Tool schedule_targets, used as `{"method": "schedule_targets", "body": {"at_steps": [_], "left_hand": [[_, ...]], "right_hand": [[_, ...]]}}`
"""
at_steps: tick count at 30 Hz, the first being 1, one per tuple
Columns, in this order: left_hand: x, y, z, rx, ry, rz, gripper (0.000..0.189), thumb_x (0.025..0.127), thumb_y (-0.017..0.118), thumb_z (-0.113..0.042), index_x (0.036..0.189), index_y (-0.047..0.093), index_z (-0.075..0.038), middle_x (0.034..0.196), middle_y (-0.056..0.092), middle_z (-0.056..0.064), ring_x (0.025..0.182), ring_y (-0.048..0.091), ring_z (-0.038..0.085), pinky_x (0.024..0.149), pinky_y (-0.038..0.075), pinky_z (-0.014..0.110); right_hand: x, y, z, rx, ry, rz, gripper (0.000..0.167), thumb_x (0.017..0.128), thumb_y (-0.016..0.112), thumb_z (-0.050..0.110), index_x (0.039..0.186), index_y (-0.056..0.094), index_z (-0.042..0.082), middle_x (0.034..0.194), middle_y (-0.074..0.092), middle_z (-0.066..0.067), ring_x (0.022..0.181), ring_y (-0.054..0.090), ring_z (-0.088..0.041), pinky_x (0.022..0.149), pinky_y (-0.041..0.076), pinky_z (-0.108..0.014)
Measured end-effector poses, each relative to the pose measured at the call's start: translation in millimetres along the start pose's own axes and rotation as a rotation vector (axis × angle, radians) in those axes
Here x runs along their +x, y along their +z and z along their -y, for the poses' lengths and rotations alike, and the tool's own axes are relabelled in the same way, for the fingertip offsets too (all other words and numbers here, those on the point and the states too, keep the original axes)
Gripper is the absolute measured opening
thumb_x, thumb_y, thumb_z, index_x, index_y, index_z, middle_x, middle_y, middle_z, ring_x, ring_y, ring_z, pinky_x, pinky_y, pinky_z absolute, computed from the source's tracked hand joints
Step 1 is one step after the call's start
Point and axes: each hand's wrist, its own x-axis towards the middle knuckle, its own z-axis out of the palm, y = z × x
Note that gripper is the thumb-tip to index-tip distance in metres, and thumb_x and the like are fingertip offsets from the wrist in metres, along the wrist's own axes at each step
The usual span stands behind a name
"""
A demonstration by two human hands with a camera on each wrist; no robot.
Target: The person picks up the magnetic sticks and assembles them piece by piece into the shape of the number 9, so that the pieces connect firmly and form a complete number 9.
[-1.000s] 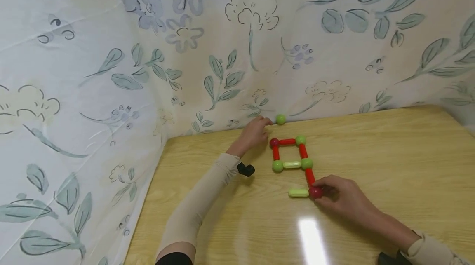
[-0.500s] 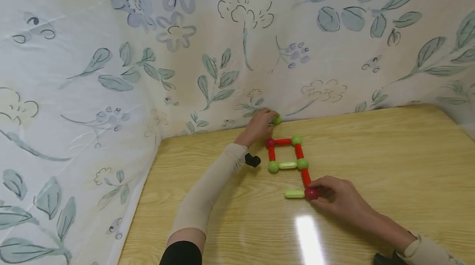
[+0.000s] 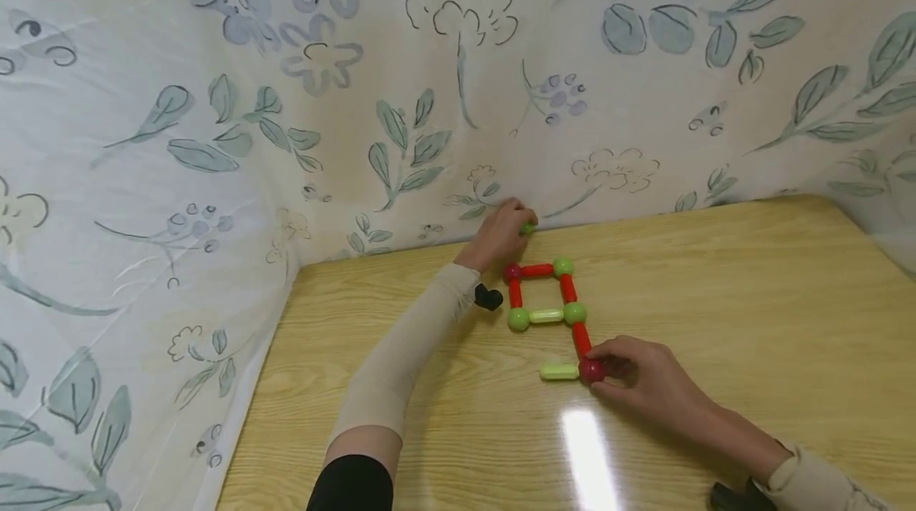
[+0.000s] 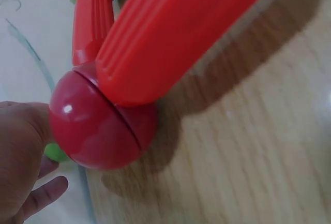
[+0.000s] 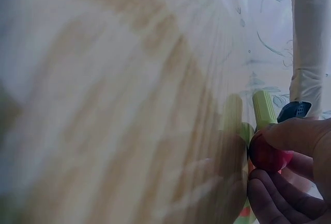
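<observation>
At the table's back edge my left hand (image 3: 503, 231) has its fingers around a green ball (image 3: 528, 229), mostly hidden by them. In the left wrist view a bit of it shows behind the hand. My right hand (image 3: 654, 380) pinches a dark red ball (image 3: 591, 370) between thumb and fingers. That ball joins a light green rod (image 3: 559, 372) pointing left and a red rod (image 3: 581, 340) leading up to a square of rods and balls. The square has another dark red ball (image 3: 512, 272) at its back left corner, close to my left wrist, and green balls (image 3: 563, 266) at its other corners.
A wooden table (image 3: 716, 296) lies beneath everything, with a bright light reflection near its front. White cloth (image 3: 458, 98) with flowers and leaves hangs behind the table and on the left. A black wrist device (image 3: 489, 298) sits just left of the square.
My left hand has moved right along the back edge and closed around the green ball there. My right hand keeps its pinch on the red ball; the view has shifted slightly.
</observation>
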Motion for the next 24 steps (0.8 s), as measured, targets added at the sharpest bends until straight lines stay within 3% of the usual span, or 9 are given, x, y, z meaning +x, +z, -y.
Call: {"method": "schedule_targets", "body": {"at_steps": [6,13,18,24], "left_hand": [[1.1,-4.5,4.7,0.019,-0.022,-0.005,0.021,0.093,0.069,-0.009,0.113,0.071,-0.015,0.112,0.057,0.003,0.105,0.050,0.018,0.092,0.043,0.026],[-5.7,-11.7,5.7,0.020,-0.034,-0.011,0.030,0.095,0.069,-0.014,0.124,0.066,-0.013,0.117,0.056,0.003,0.111,0.051,0.018,0.097,0.042,0.027],[-16.4,-23.0,5.6,0.028,-0.024,-0.035,0.036,0.094,0.071,-0.016,0.129,0.064,-0.012,0.123,0.057,0.006,0.113,0.053,0.020,0.096,0.044,0.028],[-40.8,-36.0,9.9,-0.004,-0.031,-0.050,0.036,0.095,0.070,-0.016,0.130,0.063,-0.008,0.123,0.056,0.008,0.111,0.054,0.021,0.091,0.048,0.030]], "right_hand": [[2.2,3,3,0.007,-0.010,-0.007,0.038,0.072,0.087,-0.002,0.104,0.072,0.013,0.095,0.069,0.010,0.079,0.067,-0.007,0.067,0.057,-0.026],[0.6,3,5,0.003,-0.003,-0.012,0.036,0.074,0.087,0.000,0.104,0.072,0.014,0.095,0.069,0.010,0.079,0.066,-0.007,0.066,0.057,-0.027],[-1.9,4,3,-0.014,0.011,-0.012,0.036,0.074,0.087,0.001,0.104,0.072,0.013,0.095,0.069,0.009,0.079,0.067,-0.006,0.066,0.057,-0.027],[-2.4,4,5,-0.021,0.058,-0.003,0.036,0.074,0.087,0.000,0.105,0.072,0.013,0.095,0.070,0.009,0.080,0.067,-0.006,0.068,0.057,-0.026]]}}
